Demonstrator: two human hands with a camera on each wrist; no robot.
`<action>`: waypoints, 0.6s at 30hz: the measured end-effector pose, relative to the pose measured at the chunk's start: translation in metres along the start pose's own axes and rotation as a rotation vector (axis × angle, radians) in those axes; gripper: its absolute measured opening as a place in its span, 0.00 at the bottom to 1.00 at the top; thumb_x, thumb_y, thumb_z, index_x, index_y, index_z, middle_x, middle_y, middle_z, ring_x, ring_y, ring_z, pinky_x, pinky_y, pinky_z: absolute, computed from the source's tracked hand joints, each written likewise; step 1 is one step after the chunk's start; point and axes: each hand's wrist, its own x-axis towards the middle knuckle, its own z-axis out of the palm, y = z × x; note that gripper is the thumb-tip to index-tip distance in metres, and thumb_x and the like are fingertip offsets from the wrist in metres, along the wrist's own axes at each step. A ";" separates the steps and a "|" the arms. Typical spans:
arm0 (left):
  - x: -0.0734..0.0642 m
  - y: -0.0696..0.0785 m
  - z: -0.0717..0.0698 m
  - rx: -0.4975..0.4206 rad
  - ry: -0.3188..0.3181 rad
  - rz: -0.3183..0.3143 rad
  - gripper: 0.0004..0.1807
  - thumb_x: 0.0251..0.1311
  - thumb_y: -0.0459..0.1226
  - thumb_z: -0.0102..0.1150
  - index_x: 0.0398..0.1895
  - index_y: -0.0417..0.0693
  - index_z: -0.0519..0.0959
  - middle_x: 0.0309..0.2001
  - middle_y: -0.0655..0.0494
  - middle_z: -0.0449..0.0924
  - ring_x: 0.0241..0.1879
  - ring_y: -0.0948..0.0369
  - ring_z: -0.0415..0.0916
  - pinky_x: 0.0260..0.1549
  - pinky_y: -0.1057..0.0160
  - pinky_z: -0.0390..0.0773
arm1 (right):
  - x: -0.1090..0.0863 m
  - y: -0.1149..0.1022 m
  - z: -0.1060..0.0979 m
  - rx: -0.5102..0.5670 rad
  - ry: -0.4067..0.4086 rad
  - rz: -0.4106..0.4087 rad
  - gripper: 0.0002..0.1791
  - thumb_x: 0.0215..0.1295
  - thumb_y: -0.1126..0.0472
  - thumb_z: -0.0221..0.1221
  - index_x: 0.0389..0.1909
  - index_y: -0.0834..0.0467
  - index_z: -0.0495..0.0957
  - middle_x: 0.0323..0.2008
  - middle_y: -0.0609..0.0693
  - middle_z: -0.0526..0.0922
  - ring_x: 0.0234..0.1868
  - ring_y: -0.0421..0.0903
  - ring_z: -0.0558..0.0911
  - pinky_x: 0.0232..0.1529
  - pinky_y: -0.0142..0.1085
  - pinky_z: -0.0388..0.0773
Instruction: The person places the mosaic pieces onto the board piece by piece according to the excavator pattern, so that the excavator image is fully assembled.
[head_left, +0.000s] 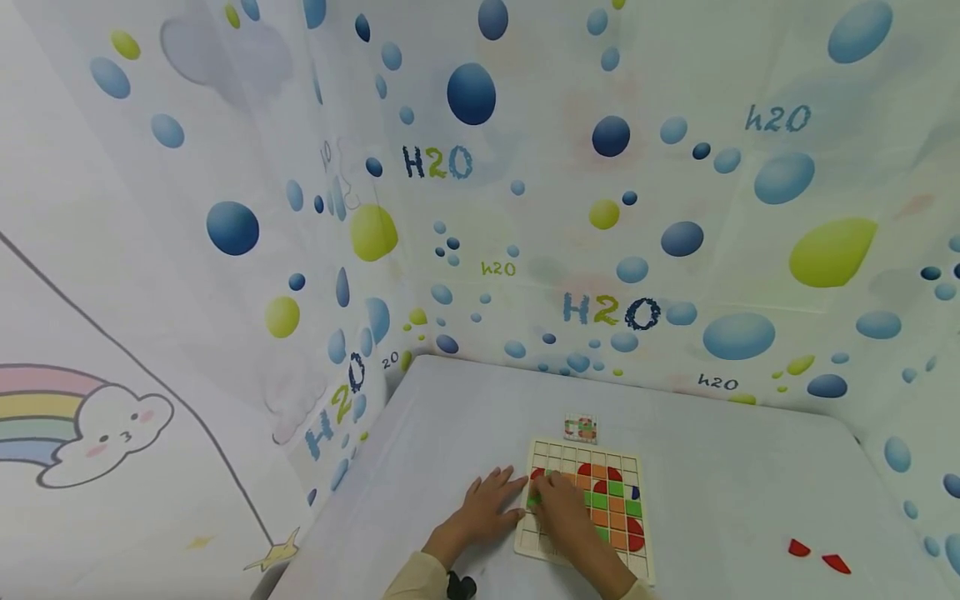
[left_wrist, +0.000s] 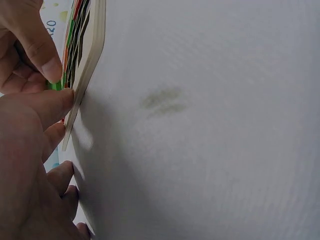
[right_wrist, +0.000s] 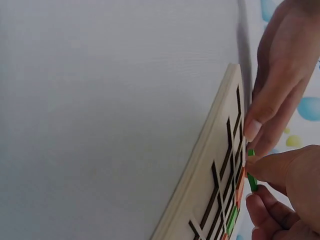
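A wooden grid board (head_left: 536, 543) lies on the white-covered table, partly filled with green, orange and red pieces and one dark blue piece (head_left: 635, 492). Over its left part, my right hand (head_left: 564, 510) pinches a small green tile (right_wrist: 252, 175) between thumb and fingers, at the board's surface. My left hand (head_left: 483, 508) lies at the left side of the board with fingers spread. In the left wrist view, its thumb and a finger touch the board's edge. The right hand hides some squares beneath it.
A small patterned card (head_left: 581, 427) lies just beyond the board. Two loose red pieces, one (head_left: 798, 547) beside the other (head_left: 836, 564), are on the table at the right. Printed sheets (head_left: 525, 208) wall in the table behind and at the sides.
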 end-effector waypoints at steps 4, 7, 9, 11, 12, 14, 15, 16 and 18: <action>-0.001 0.004 -0.004 0.013 -0.024 -0.021 0.33 0.75 0.53 0.59 0.80 0.62 0.68 0.82 0.49 0.61 0.82 0.45 0.55 0.77 0.33 0.54 | -0.002 0.003 0.002 0.011 -0.028 -0.031 0.10 0.64 0.65 0.72 0.41 0.52 0.83 0.42 0.47 0.78 0.45 0.48 0.79 0.51 0.56 0.78; -0.001 0.003 -0.004 0.010 -0.022 -0.023 0.32 0.75 0.53 0.59 0.80 0.62 0.68 0.82 0.48 0.61 0.82 0.44 0.56 0.76 0.32 0.55 | -0.004 0.004 0.002 0.005 -0.029 -0.047 0.09 0.65 0.65 0.72 0.40 0.51 0.83 0.41 0.46 0.79 0.45 0.47 0.79 0.49 0.53 0.78; -0.001 0.004 -0.004 0.008 -0.022 -0.023 0.32 0.75 0.53 0.59 0.80 0.62 0.68 0.82 0.48 0.61 0.82 0.44 0.56 0.76 0.32 0.54 | -0.004 0.005 0.003 0.001 -0.027 -0.051 0.08 0.65 0.64 0.72 0.40 0.51 0.83 0.41 0.45 0.79 0.45 0.46 0.79 0.49 0.53 0.79; -0.001 0.004 -0.004 0.006 -0.020 -0.023 0.33 0.75 0.53 0.59 0.80 0.62 0.69 0.82 0.48 0.61 0.82 0.44 0.56 0.76 0.32 0.54 | -0.005 0.005 0.002 0.002 -0.022 -0.054 0.08 0.64 0.64 0.72 0.40 0.52 0.84 0.41 0.45 0.80 0.45 0.46 0.80 0.49 0.52 0.79; -0.001 0.003 -0.004 0.003 -0.024 -0.027 0.33 0.75 0.53 0.59 0.80 0.62 0.68 0.82 0.49 0.61 0.82 0.44 0.55 0.77 0.32 0.54 | -0.005 0.005 0.002 0.002 -0.024 -0.049 0.08 0.65 0.64 0.72 0.40 0.51 0.84 0.41 0.44 0.80 0.45 0.46 0.80 0.49 0.52 0.80; -0.001 0.003 -0.004 0.003 -0.025 -0.028 0.33 0.75 0.53 0.59 0.80 0.62 0.68 0.82 0.49 0.61 0.82 0.44 0.55 0.77 0.32 0.54 | -0.006 0.005 0.001 0.012 -0.025 -0.041 0.08 0.65 0.64 0.72 0.40 0.51 0.84 0.41 0.44 0.80 0.45 0.46 0.80 0.51 0.52 0.80; -0.001 0.003 -0.004 0.005 -0.025 -0.028 0.33 0.75 0.53 0.59 0.80 0.62 0.68 0.82 0.49 0.61 0.82 0.44 0.55 0.77 0.32 0.54 | -0.006 0.005 0.000 0.019 -0.021 -0.042 0.08 0.65 0.65 0.71 0.40 0.51 0.84 0.41 0.45 0.80 0.45 0.46 0.80 0.51 0.52 0.80; -0.001 0.003 -0.004 0.004 -0.024 -0.027 0.33 0.75 0.53 0.59 0.80 0.62 0.68 0.82 0.49 0.61 0.82 0.44 0.55 0.77 0.32 0.54 | -0.006 0.005 0.000 0.027 -0.020 -0.035 0.08 0.65 0.65 0.71 0.40 0.51 0.85 0.41 0.45 0.80 0.45 0.46 0.80 0.51 0.52 0.80; -0.001 0.004 -0.004 0.006 -0.021 -0.025 0.33 0.75 0.53 0.59 0.80 0.62 0.68 0.82 0.48 0.61 0.82 0.44 0.55 0.77 0.32 0.54 | -0.007 0.006 0.000 0.043 -0.014 -0.025 0.08 0.65 0.65 0.71 0.40 0.50 0.85 0.41 0.44 0.80 0.45 0.46 0.80 0.51 0.51 0.80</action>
